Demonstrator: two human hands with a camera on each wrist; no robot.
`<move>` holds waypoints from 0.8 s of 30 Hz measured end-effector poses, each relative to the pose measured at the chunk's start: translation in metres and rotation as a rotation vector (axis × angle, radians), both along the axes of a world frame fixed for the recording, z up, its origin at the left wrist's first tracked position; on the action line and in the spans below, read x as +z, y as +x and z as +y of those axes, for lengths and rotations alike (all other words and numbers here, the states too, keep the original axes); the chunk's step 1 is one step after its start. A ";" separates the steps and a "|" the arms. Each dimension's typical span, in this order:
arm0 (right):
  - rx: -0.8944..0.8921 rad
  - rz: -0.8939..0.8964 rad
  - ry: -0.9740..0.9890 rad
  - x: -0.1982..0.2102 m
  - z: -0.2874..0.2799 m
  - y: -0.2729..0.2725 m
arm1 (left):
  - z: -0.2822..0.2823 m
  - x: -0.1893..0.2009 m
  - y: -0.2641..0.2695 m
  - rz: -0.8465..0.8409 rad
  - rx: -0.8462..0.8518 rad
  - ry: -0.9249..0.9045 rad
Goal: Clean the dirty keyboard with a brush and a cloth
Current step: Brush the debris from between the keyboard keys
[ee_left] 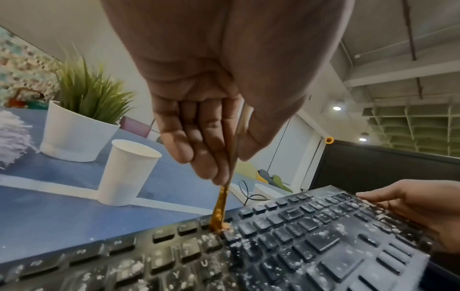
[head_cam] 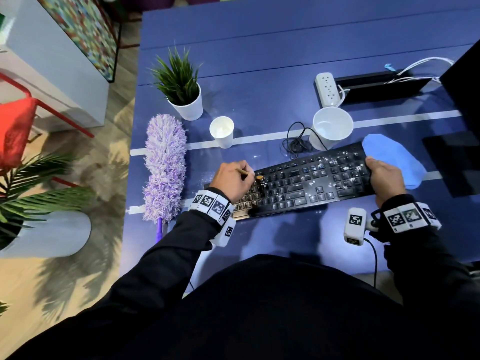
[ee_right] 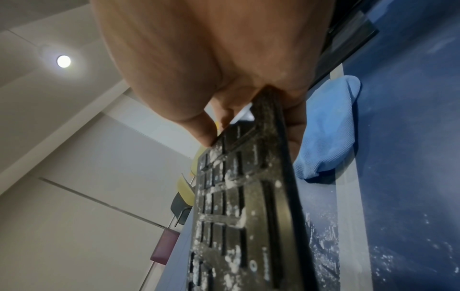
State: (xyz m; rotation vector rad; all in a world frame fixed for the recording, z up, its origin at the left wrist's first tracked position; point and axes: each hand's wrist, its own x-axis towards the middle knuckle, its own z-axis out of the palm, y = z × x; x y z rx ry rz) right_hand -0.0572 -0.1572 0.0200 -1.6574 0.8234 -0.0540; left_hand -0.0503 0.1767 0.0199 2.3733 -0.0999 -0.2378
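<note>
Keyboard [head_cam: 298, 183], black, lies slantwise on the blue bench [head_cam: 259, 61] in front of the person, white crumbs and powder scattered over its keys, thickest toward the right half; its right end looks lifted off the bench in the right wrist view, left end down; left hand [head_cam: 233, 178] over the left part of the keys, grip narrow, fingers and thumb pinched round the thin handle of a small brush [ee_left: 220, 208]; brush bristles, amber-coloured, press down between keys in the upper rows with a few pale crumbs stuck on them; right hand [head_cam: 385, 175] holds the right end of the keyboard, thumb on top at the key edge, fingers curled underneath, grip closed on the board; blue cloth [head_cam: 389, 157] lies bunched on the bench just behind and right of that hand, touching or nearly touching the keyboard's far right corner, cannot tell which; powder specks also on the bench under and around the board; keyboard cable [head_cam: 296, 141] coiled just behind it; large white cup [head_cam: 331, 126] beside the coil, smaller white paper cup [head_cam: 222, 131] further left, both upright; purple fluffy duster [head_cam: 165, 165] lies along the bench's left edge, left of the left hand; small potted grass plant [head_cam: 181, 87] in a white pot behind the duster; white power strip [head_cam: 327, 88] and a black cable tray [head_cam: 376, 84] at the far right; dark monitor [head_cam: 465, 81] edge at the right; tagged white bands on both wrists over black sleeves.
</note>
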 end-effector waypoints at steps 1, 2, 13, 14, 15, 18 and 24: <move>0.003 0.002 0.006 0.001 0.000 -0.001 | 0.000 0.001 0.002 -0.013 0.007 -0.030; 0.008 0.001 0.003 0.002 0.001 -0.001 | 0.001 0.001 0.004 -0.038 0.026 -0.064; -0.012 0.001 -0.015 0.005 0.005 -0.003 | 0.006 -0.002 0.011 -0.111 0.049 -0.015; -0.016 0.006 -0.019 0.004 0.004 -0.003 | 0.007 -0.001 0.011 -0.144 0.075 -0.004; -0.019 0.014 -0.022 0.004 0.003 -0.004 | 0.006 0.000 0.011 -0.176 0.093 -0.025; -0.019 0.026 -0.023 0.003 0.002 -0.006 | -0.003 0.008 0.005 -0.147 0.072 -0.137; 0.001 0.044 -0.004 0.003 0.004 -0.003 | 0.000 -0.007 -0.005 -0.044 -0.043 0.002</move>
